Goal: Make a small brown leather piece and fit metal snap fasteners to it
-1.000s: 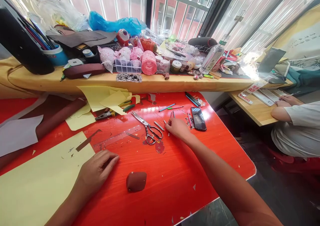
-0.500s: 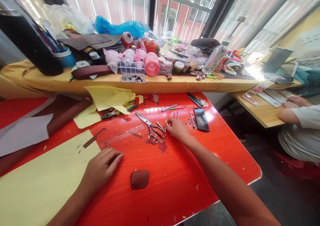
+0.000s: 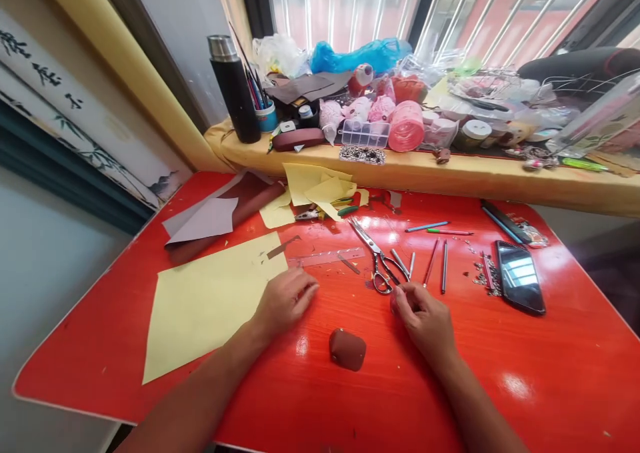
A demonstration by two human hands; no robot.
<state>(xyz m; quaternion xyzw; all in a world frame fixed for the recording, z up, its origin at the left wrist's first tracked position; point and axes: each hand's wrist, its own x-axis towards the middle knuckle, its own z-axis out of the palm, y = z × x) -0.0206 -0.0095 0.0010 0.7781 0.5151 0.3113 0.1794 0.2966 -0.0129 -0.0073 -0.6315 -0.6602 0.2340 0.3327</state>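
On a red tabletop (image 3: 480, 393) below a window ledge (image 3: 465, 179) crowded with craft supplies, a small brown piece (image 3: 349, 351) with rounded corners lies in front of you, between your forearms and touched by neither hand. Its central spot, away from the clutter, probably serves to keep it in plain sight and within reach of both sides. Beyond it, the scissors (image 3: 369, 238) lie with their blades pointing away and their handles toward you, a position that seems to suit an easy pickup. Two short silver rods (image 3: 399, 261), a red pencil (image 3: 431, 263) and a dark pen (image 3: 445, 266) lie near them, likely set there to be handy, while a phone (image 3: 520, 276) sits farther right beside a scatter of small metal bits (image 3: 481, 280). Your left hand (image 3: 287, 299) rests at the right edge of a yellow sheet (image 3: 210, 309), fingers loosely bent and thumb a little apart from them, with nothing visible in its grasp. Your right hand (image 3: 424, 314) is just short of the scissor handles, its fingers curled and the thumb drawn up to the forefinger; whether those tips pinch something small, you cannot tell from this angle
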